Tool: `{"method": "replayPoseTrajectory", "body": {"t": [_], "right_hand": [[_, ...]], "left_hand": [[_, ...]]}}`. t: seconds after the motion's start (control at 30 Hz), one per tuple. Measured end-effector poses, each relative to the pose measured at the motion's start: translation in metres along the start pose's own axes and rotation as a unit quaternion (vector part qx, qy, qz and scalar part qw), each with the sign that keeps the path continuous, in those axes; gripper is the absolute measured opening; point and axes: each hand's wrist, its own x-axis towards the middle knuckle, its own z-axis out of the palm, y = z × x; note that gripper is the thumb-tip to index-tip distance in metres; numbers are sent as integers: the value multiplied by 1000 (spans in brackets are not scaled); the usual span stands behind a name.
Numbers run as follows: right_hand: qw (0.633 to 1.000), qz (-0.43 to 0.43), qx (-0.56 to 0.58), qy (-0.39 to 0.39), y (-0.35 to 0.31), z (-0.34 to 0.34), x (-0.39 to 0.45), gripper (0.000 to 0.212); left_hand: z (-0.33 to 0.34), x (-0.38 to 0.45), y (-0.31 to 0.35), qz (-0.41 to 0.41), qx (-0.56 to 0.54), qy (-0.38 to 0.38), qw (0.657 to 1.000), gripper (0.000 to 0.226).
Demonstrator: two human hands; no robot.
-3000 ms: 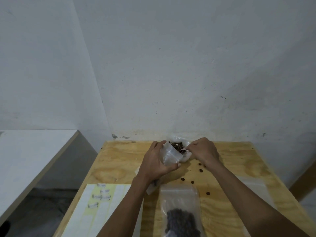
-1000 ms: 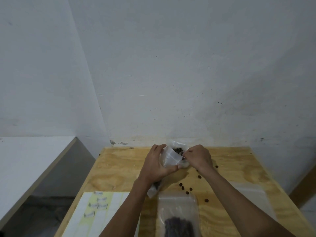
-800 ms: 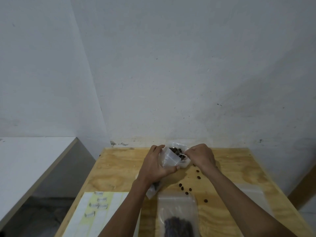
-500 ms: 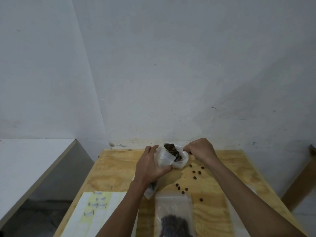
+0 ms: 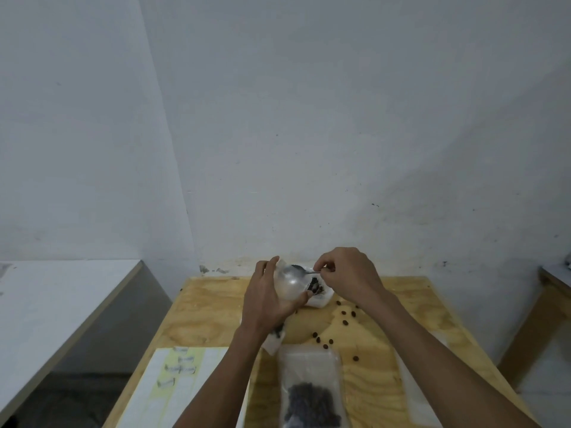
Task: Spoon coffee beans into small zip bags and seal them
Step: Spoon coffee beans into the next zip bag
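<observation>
Holding zip bag (image 5: 289, 284), spoon (image 5: 301, 270) above

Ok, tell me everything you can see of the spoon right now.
The spoon looks like a thin, shiny metal one with a slim handle. The right hand pinches the handle's end near the table's far edge. The shaft lies roughly level, pointing left, with the bowl at the mouth of the small clear bag that the left hand grips. Dark coffee beans sit just below it. Whether the bowl carries beans is too small to tell.
</observation>
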Motion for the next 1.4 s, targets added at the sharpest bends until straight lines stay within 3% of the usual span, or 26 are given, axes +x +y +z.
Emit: {"method": "replayPoseTrajectory", "body": {"t": [0.3,0.7,0.87,0.9,0.97,1.03,1.07,1.13,1.2,1.3,1.4], "right_hand": [[966,137,206,79,31,-2,-3,18],[974,226,16,-1,37,89,31,29],[978,197,-69,-12,20,89,31,16],[985,171,-35,6,18,84,30,14],[980,110,162,29,11,71,28,22],[921,75,381,-15,-3,54,24,22],[896,71,436,-35,-9,49,22,21],[883,58,463,-43,-21,42,15,24],[896,46,442,-12,-26,41,10,29],[914,32,402,52,-29,37,4,36],[907,14,412,85,-36,26,-1,40]], "left_hand": [[-9,-1,1,-29,-35,22,999,107],[-9,1,2,-104,-145,99,979,108],[-5,4,1,-137,-174,90,971,110],[-4,4,1,-148,-186,89,967,111],[-1,7,4,-174,-208,86,959,112],[2,11,6,-201,-221,85,950,108],[3,13,8,-214,-234,85,945,106],[4,16,12,-238,-266,88,930,99],[0,19,17,-248,-283,88,922,89],[-11,20,31,-234,-303,87,920,80],[-25,19,46,-211,-320,81,920,68]]}}
